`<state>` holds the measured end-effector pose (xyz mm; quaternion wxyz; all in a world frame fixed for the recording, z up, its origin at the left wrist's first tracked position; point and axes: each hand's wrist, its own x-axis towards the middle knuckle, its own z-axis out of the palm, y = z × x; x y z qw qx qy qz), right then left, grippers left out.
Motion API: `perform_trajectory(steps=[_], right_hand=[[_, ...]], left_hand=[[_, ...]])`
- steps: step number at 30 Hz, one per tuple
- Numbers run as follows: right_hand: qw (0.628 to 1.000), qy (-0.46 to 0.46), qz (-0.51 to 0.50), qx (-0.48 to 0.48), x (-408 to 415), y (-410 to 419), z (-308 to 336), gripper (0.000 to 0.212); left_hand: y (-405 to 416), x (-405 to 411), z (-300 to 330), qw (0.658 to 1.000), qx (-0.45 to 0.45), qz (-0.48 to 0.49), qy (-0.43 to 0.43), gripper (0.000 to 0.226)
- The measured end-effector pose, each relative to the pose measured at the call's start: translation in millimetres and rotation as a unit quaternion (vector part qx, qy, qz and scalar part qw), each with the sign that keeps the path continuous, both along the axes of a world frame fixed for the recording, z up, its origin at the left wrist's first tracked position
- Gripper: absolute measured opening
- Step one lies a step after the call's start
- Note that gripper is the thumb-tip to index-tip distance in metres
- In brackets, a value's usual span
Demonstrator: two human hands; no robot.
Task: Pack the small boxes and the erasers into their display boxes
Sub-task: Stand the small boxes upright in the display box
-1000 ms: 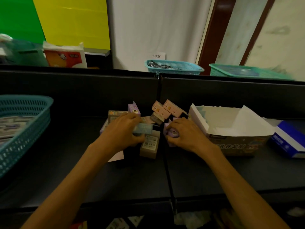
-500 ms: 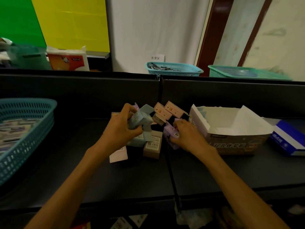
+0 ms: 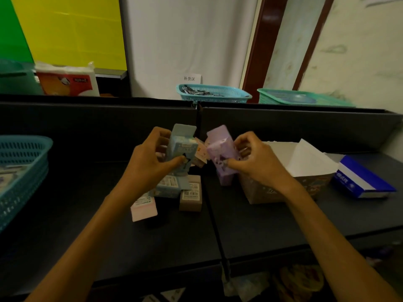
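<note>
Blue box (image 3: 182, 149) gripped upright in left hand (image 3: 150, 162), purple box (image 3: 221, 153) gripped in right hand (image 3: 259, 162) — both raised over loose boxes (image 3: 189, 192), display box (image 3: 305, 171) open just right of right hand.

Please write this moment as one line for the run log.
left hand: holds blue box | right hand: holds purple box | display box: open

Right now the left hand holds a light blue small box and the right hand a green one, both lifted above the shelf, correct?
Not quite. The head view shows the right hand gripping a purple small box, not a green one. The left hand does hold the light blue small box, both lifted above the shelf.
</note>
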<state>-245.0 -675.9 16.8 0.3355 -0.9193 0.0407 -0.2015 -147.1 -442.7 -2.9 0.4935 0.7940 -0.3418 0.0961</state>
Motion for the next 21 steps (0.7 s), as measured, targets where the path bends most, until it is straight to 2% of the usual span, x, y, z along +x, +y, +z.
perform_trajectory(steps=[3, 8, 12, 16, 21], right_hand=[[1.0, -0.016, 0.02, 0.014, -16.0, -20.3, 21.8, 0.055], [0.998, -0.052, -0.004, 0.033, -32.4, -76.1, 27.9, 0.039], [0.995, -0.076, -0.028, 0.065, -36.8, -117.5, 25.5, 0.036], [0.995, -0.066, -0.031, 0.065, -34.0, -157.5, 21.7, 0.041], [0.997, -0.053, -0.023, 0.046, -23.2, -199.2, 13.6, 0.038]], left_hand=[[-16.4, -2.2, 8.6, 1.0, -0.002, -0.021, 0.0, 0.06], [-55.3, -9.0, 19.7, 0.998, 0.017, -0.047, -0.033, 0.08], [-94.5, -15.0, 25.4, 0.997, -0.003, -0.061, -0.045, 0.071], [-136.7, -24.0, 32.2, 0.996, -0.023, -0.06, -0.057, 0.063], [-180.6, -32.3, 39.7, 0.997, -0.024, -0.054, -0.053, 0.057]])
